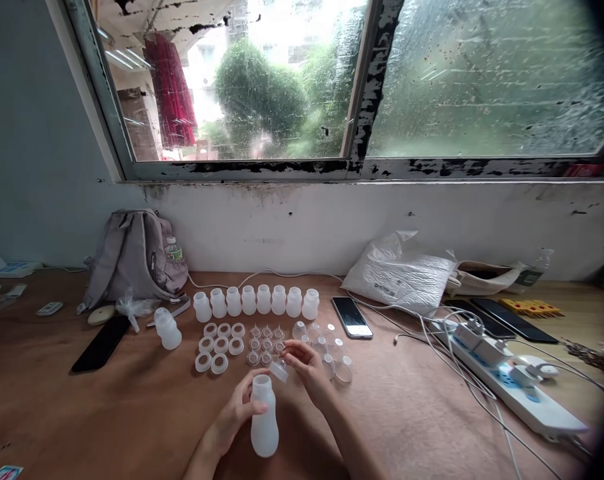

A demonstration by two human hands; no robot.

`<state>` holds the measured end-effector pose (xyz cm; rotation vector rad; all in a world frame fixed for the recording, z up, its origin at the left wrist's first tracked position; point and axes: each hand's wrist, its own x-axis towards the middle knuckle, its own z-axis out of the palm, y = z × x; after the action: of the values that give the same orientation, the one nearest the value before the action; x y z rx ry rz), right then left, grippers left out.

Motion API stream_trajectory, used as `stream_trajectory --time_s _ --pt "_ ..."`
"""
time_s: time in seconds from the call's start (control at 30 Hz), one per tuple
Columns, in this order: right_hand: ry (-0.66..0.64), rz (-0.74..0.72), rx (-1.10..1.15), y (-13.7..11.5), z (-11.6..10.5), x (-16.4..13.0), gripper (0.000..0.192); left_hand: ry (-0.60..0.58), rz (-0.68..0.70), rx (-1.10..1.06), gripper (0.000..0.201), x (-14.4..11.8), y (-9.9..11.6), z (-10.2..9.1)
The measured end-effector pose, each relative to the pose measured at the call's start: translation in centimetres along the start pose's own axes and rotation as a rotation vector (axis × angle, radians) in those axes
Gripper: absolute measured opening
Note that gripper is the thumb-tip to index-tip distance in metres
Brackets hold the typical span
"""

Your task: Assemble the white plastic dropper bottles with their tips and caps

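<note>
We are gripping the white bottle [265,425] with our left hand [238,413], fingers wrapped around its neck, keeping it upright on the brown table [412,413]. Its long axis is running straight up, mouth facing the ceiling. Our right hand [307,365] is hovering just above and to the right of that mouth, fingertips pinching a small clear nipple [279,371], making it the nearer hand to the opening.

I see bare table [107,413] to the left and in front of my hands. Ahead, rings [221,345], small caps [266,345] and a bottle row [256,301] crowd the way; cables [432,333] and a power strip [517,390] block the right.
</note>
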<state>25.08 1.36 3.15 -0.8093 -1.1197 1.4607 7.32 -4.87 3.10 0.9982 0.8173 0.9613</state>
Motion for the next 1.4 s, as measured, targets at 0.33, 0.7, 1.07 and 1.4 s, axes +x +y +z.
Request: stream_trajectory --time_s 0.33,0.7,1.07,1.4 --pt "0.049 -0.048 -0.046 0.3 -0.2 -0.1 0.028 0.369 0.281 0.526 0.037 1.5 1.1 -2.5" --pt "0.002 -0.006 -0.075 0.6 -0.3 0.2 0.031 0.355 0.409 0.974 0.054 0.4 4.1 -1.3" --pt "0.030 -0.030 -0.135 1.6 -0.5 0.5 0.022 0.419 0.281 1.516 0.029 1.7 11.2 -4.8" --pt "0.048 0.004 -0.205 2.2 -0.6 0.7 0.020 0.470 -0.189 1.877 0.039 5.8 17.3 -12.2"
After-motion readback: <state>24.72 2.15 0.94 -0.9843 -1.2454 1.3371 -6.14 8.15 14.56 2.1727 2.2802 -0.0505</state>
